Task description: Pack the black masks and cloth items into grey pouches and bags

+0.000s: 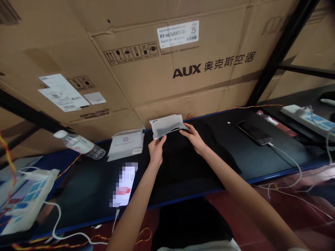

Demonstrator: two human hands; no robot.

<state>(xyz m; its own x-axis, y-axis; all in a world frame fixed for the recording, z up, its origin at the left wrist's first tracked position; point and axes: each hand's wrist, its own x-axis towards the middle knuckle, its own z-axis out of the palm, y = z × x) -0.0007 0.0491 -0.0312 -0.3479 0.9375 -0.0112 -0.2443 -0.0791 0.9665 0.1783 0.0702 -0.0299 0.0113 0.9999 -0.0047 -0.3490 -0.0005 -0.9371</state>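
Note:
Between my two hands is a translucent frosted plastic pouch [167, 124], held just above the black shelf with its near edge bowed into an arch. My left hand [156, 151] pinches the near left corner between thumb and fingers. At the near right corner, my right hand [195, 138] grips the edge the same way. What the pouch contains, if anything, I cannot make out. A second frosted pouch [127, 143] with a round printed mark and a small label lies flat to the left. Closer to my left forearm is a lit phone [124, 184], its screen pixelated, with a white cable plugged in.
A tilted water bottle [82, 145] is at the left. Large AUX cardboard boxes [146, 87] stand behind the shelf [183, 174]. A dark phone [254, 132] on a white cable lies at right. Power strips [311, 118] and loose cables flank both sides.

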